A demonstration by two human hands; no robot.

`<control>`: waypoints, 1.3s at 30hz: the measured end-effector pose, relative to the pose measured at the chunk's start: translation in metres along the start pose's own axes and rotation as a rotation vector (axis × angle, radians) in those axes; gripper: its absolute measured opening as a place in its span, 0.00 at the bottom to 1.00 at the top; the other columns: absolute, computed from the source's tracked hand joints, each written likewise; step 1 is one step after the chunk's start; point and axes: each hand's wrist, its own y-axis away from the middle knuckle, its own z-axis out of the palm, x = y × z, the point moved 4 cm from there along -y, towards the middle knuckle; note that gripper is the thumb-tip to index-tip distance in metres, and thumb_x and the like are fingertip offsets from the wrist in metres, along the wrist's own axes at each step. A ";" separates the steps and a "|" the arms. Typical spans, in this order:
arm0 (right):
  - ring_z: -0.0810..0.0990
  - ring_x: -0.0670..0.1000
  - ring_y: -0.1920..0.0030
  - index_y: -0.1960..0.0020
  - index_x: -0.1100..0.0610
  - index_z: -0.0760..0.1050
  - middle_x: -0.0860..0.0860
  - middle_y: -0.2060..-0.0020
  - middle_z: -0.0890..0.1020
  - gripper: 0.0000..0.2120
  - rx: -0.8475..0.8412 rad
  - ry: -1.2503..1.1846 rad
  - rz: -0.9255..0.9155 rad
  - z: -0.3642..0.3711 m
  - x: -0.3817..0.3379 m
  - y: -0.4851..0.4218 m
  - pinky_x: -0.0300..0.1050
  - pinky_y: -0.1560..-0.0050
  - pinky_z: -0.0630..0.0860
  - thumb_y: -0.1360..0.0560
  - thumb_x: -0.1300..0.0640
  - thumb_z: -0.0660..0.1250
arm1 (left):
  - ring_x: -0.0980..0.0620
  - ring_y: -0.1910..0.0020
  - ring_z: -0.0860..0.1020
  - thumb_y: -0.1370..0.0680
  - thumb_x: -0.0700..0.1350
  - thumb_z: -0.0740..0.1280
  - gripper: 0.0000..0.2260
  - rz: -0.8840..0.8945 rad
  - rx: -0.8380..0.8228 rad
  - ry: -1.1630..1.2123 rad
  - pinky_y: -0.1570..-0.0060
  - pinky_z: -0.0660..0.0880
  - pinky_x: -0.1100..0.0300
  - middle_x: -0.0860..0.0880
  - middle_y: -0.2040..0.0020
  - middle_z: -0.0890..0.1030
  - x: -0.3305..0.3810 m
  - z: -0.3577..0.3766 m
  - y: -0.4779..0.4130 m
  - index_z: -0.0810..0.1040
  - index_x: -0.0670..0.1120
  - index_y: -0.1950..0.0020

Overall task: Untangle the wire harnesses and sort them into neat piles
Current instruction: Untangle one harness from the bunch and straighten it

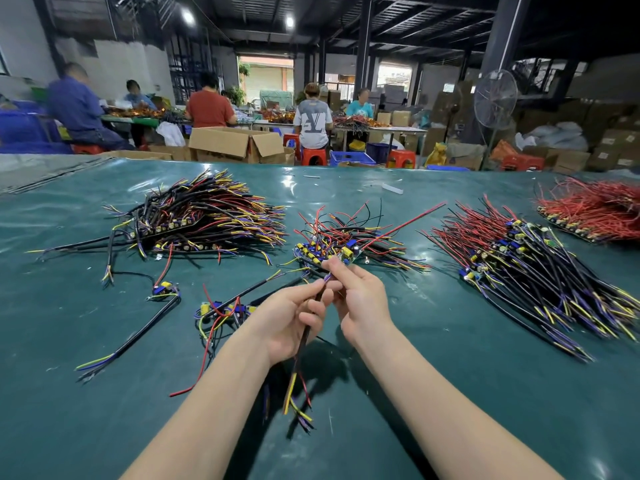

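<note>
We log the harness (290, 386) over the counter (450, 393), long axis running from the central tangle (349, 233) toward us; left hand (291, 320) grips its sheath, right hand (360, 299) pinches the far end, nearest that tangle.

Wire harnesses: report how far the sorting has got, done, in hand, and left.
Done: three laid-out piles, the left pile, the right pile and the red pile at far right. In hand: one harness, gripped by the left hand and pinched by the right hand. Left: the tangled clump behind the hands and the loose harnesses at front left.
</note>
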 end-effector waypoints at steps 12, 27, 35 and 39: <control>0.64 0.41 0.81 0.70 0.61 0.75 0.52 0.78 0.69 0.13 -0.023 0.204 -0.141 -0.002 -0.012 -0.003 0.32 0.76 0.65 0.27 0.66 0.66 | 0.62 0.80 0.72 0.23 0.37 0.63 0.07 0.267 0.145 -0.524 0.81 0.67 0.72 0.52 0.75 0.78 0.003 -0.004 -0.001 0.78 0.42 0.59; 0.67 0.40 0.82 0.68 0.61 0.74 0.47 0.81 0.74 0.12 0.035 0.115 -0.173 -0.020 -0.020 -0.017 0.31 0.80 0.65 0.25 0.64 0.64 | 0.61 0.83 0.61 0.22 0.38 0.62 0.09 0.445 0.281 -0.708 0.83 0.56 0.71 0.53 0.73 0.78 -0.002 0.003 0.000 0.78 0.45 0.61; 0.69 0.40 0.83 0.65 0.59 0.72 0.45 0.82 0.74 0.12 0.173 -0.057 -0.028 -0.041 -0.014 -0.025 0.30 0.81 0.68 0.23 0.59 0.63 | 0.62 0.81 0.63 0.19 0.39 0.58 0.11 0.211 0.075 -0.636 0.83 0.58 0.72 0.55 0.76 0.70 -0.013 0.005 0.002 0.76 0.43 0.58; 0.69 0.40 0.84 0.66 0.57 0.72 0.45 0.83 0.74 0.14 0.251 -0.062 0.024 -0.058 -0.011 -0.034 0.29 0.82 0.66 0.22 0.56 0.61 | 0.61 0.81 0.67 0.20 0.40 0.59 0.10 0.109 -0.059 -0.795 0.81 0.64 0.70 0.54 0.75 0.75 -0.019 0.012 0.006 0.75 0.43 0.59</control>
